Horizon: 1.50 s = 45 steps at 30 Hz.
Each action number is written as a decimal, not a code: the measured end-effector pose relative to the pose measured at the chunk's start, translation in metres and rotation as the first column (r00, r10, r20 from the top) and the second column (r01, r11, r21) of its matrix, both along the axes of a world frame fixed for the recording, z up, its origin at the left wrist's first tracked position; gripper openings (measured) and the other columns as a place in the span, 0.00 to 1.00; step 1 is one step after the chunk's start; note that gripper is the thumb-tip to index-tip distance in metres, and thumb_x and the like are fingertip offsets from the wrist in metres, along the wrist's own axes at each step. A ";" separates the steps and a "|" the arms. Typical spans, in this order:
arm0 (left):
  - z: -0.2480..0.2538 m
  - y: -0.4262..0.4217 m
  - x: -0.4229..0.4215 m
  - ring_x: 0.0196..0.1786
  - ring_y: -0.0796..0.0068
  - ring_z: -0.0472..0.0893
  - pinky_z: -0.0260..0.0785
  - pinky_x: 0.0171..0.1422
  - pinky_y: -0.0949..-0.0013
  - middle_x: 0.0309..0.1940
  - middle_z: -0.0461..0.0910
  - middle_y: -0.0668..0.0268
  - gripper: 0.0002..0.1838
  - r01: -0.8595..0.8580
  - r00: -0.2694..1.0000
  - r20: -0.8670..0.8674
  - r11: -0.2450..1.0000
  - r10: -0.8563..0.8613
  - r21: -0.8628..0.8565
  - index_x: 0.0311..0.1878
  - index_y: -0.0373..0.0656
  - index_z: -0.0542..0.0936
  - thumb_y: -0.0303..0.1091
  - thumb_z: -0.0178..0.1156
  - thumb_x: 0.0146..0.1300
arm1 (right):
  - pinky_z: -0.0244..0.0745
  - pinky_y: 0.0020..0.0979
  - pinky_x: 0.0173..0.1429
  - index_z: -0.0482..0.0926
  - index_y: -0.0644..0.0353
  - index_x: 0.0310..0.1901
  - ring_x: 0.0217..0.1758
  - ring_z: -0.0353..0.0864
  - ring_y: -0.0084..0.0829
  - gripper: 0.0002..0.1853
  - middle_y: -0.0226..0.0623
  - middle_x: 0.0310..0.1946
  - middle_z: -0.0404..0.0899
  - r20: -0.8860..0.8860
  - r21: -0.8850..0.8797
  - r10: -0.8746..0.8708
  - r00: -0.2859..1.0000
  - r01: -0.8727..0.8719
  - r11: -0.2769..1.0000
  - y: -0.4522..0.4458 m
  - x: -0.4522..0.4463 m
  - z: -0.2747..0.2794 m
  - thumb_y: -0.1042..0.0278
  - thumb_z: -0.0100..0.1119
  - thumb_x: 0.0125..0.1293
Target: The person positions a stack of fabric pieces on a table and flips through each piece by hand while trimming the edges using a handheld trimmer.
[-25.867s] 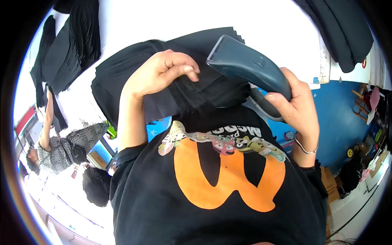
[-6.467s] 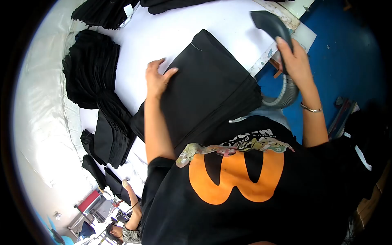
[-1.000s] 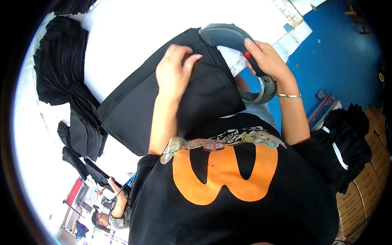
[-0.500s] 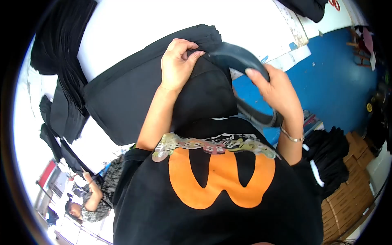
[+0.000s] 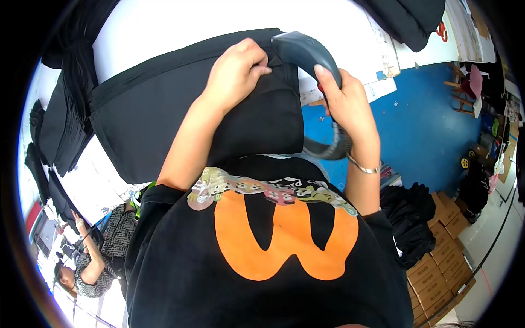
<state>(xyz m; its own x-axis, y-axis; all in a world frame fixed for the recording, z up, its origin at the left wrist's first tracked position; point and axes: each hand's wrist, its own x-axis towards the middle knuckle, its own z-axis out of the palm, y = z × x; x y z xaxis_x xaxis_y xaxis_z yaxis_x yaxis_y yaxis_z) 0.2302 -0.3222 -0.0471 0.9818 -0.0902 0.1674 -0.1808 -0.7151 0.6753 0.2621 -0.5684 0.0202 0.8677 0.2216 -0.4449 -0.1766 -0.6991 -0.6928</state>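
A stack of black cloth pieces (image 5: 164,104) lies on the white table before me. My left hand (image 5: 238,68) rests on its upper right part, fingers curled in and closed at the cloth's edge. My right hand (image 5: 347,101) is wrapped round the handle of a dark handheld barcode scanner (image 5: 306,49), with the thumb along its top. The scanner's head is over the stack's upper right corner, close to my left fingers. From the handle a black coiled cord (image 5: 331,150) loops down past my wrist.
More black cloth bundles (image 5: 74,93) hang at the table's left. Red-handled scissors (image 5: 442,31) lie at upper right beside dark cloth (image 5: 410,22). To the right are blue floor (image 5: 415,120), a black cloth heap (image 5: 410,218) and cardboard boxes (image 5: 443,262). Another person (image 5: 93,268) is at lower left.
The scanner has moved up and left, its head now at the stack's top corner. My left fingers have curled in more tightly. The whole view has shifted slightly.
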 end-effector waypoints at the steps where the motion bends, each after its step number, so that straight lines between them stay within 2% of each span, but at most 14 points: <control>1: 0.010 0.007 -0.003 0.38 0.63 0.77 0.71 0.49 0.61 0.36 0.82 0.67 0.10 0.113 0.993 0.034 0.991 -0.115 0.066 0.34 0.42 0.81 0.32 0.75 0.59 | 0.69 0.27 0.25 0.79 0.68 0.34 0.18 0.72 0.22 0.32 0.32 0.17 0.73 0.000 0.101 -0.040 0.999 0.040 0.994 0.002 0.001 -0.005 0.38 0.58 0.76; 5: 0.026 0.028 -0.012 0.34 0.64 0.80 0.70 0.53 0.62 0.23 0.82 0.66 0.09 0.234 0.885 -0.446 0.957 -0.136 0.174 0.39 0.46 0.89 0.41 0.73 0.63 | 0.70 0.28 0.25 0.79 0.67 0.35 0.18 0.74 0.23 0.31 0.33 0.18 0.75 -0.247 0.095 -0.054 0.968 0.079 0.992 -0.038 -0.013 0.005 0.38 0.57 0.77; 8: -0.007 0.001 -0.003 0.40 0.53 0.84 0.78 0.49 0.58 0.35 0.85 0.61 0.13 -0.180 0.982 0.036 0.980 0.184 -0.083 0.43 0.42 0.87 0.43 0.70 0.64 | 0.70 0.28 0.26 0.79 0.67 0.34 0.19 0.75 0.23 0.32 0.33 0.18 0.75 -0.216 0.125 -0.019 0.976 0.047 0.991 -0.036 -0.001 -0.005 0.38 0.57 0.77; 12: -0.021 -0.014 0.003 0.43 0.59 0.82 0.77 0.47 0.60 0.35 0.82 0.66 0.09 -0.160 0.970 0.192 0.986 0.150 0.040 0.41 0.46 0.88 0.32 0.75 0.57 | 0.70 0.30 0.25 0.78 0.68 0.33 0.18 0.74 0.25 0.34 0.33 0.17 0.75 -0.157 0.208 -0.110 0.981 0.142 0.968 -0.014 0.003 -0.017 0.36 0.56 0.77; 14: -0.025 -0.011 -0.003 0.40 0.63 0.82 0.76 0.48 0.63 0.37 0.83 0.65 0.08 -0.156 0.966 0.192 0.984 0.171 -0.088 0.37 0.43 0.88 0.27 0.77 0.54 | 0.69 0.29 0.25 0.79 0.69 0.34 0.18 0.74 0.25 0.34 0.34 0.17 0.76 -0.214 0.230 -0.043 0.976 0.093 0.969 -0.040 -0.002 -0.020 0.36 0.55 0.77; 21: -0.006 0.001 -0.005 0.40 0.67 0.82 0.74 0.46 0.66 0.32 0.83 0.68 0.05 -0.054 0.941 0.324 0.989 0.096 -0.136 0.34 0.41 0.88 0.27 0.76 0.56 | 0.70 0.27 0.26 0.78 0.64 0.33 0.18 0.74 0.24 0.33 0.33 0.18 0.75 -0.181 0.232 -0.159 0.971 0.199 0.952 -0.018 0.004 -0.032 0.35 0.50 0.78; 22: 0.008 0.009 -0.013 0.39 0.67 0.82 0.74 0.45 0.67 0.34 0.83 0.68 0.04 -0.046 0.989 -0.147 0.963 0.006 -0.267 0.33 0.41 0.88 0.27 0.74 0.59 | 0.70 0.27 0.26 0.78 0.64 0.34 0.18 0.74 0.24 0.33 0.33 0.18 0.76 -0.178 0.211 -0.110 0.978 0.148 0.966 -0.023 0.002 -0.029 0.35 0.50 0.79; 23: 0.017 0.016 -0.015 0.39 0.68 0.81 0.74 0.45 0.68 0.36 0.84 0.68 0.04 -0.102 0.810 -0.569 0.920 -0.144 -0.379 0.33 0.40 0.88 0.28 0.73 0.61 | 0.70 0.26 0.26 0.78 0.63 0.34 0.18 0.74 0.24 0.33 0.33 0.18 0.76 -0.177 0.191 -0.060 0.982 0.094 0.977 -0.031 0.001 -0.026 0.35 0.50 0.79; 25: 0.012 0.019 -0.012 0.39 0.63 0.84 0.77 0.44 0.63 0.38 0.83 0.64 0.11 -0.130 0.721 -0.673 0.923 -0.163 -0.362 0.37 0.40 0.87 0.38 0.71 0.65 | 0.70 0.29 0.26 0.78 0.68 0.33 0.17 0.74 0.25 0.35 0.34 0.16 0.76 -0.289 0.293 -0.013 0.957 0.102 0.951 -0.059 -0.003 -0.035 0.35 0.54 0.77; 27: -0.011 0.003 -0.011 0.40 0.60 0.84 0.79 0.44 0.61 0.40 0.82 0.63 0.15 -0.100 0.994 -0.059 0.993 0.096 -0.064 0.48 0.42 0.86 0.40 0.72 0.64 | 0.69 0.29 0.26 0.78 0.67 0.33 0.18 0.74 0.25 0.34 0.35 0.16 0.76 -0.336 0.286 0.009 0.942 0.093 0.954 -0.063 -0.002 -0.040 0.35 0.53 0.77; 28: -0.014 -0.007 -0.010 0.40 0.66 0.82 0.76 0.44 0.66 0.40 0.79 0.64 0.16 -0.132 0.991 0.013 0.991 0.132 0.014 0.53 0.44 0.84 0.35 0.73 0.63 | 0.70 0.29 0.26 0.78 0.66 0.33 0.18 0.74 0.26 0.33 0.34 0.17 0.76 -0.265 0.260 -0.024 0.964 0.095 0.961 -0.052 0.001 -0.037 0.36 0.50 0.79; 32: -0.016 -0.025 -0.002 0.37 0.69 0.80 0.75 0.42 0.67 0.42 0.79 0.65 0.13 -0.178 0.979 0.105 0.984 0.177 0.005 0.45 0.43 0.83 0.30 0.76 0.59 | 0.71 0.29 0.27 0.78 0.65 0.33 0.18 0.74 0.26 0.33 0.35 0.17 0.76 -0.203 0.282 -0.091 0.975 0.147 0.948 -0.038 0.003 -0.042 0.37 0.47 0.80; 37: -0.025 -0.012 -0.024 0.35 0.79 0.74 0.71 0.39 0.74 0.41 0.79 0.68 0.12 -0.162 0.986 -0.100 0.883 0.131 -0.440 0.32 0.39 0.78 0.19 0.75 0.56 | 0.70 0.27 0.26 0.79 0.65 0.35 0.17 0.75 0.26 0.34 0.35 0.18 0.76 -0.349 0.336 0.083 0.934 0.042 0.941 -0.073 -0.007 -0.045 0.36 0.43 0.81; 45: 0.025 0.015 -0.034 0.38 0.68 0.78 0.65 0.51 0.65 0.30 0.85 0.72 0.09 0.047 0.990 0.127 0.996 -0.057 0.076 0.37 0.46 0.90 0.27 0.76 0.52 | 0.68 0.27 0.25 0.78 0.65 0.31 0.19 0.72 0.21 0.31 0.30 0.19 0.76 -0.225 0.259 0.043 0.973 0.017 0.966 -0.053 -0.002 -0.026 0.39 0.58 0.76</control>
<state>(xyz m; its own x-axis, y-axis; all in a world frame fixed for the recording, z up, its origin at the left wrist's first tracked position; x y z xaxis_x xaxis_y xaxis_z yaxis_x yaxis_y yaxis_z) 0.1966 -0.3071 -0.0216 0.9460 -0.1569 0.2838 -0.3013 -0.7487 0.5905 0.2604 -0.6216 -0.0054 0.7466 0.3651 -0.5561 -0.3424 -0.5059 -0.7918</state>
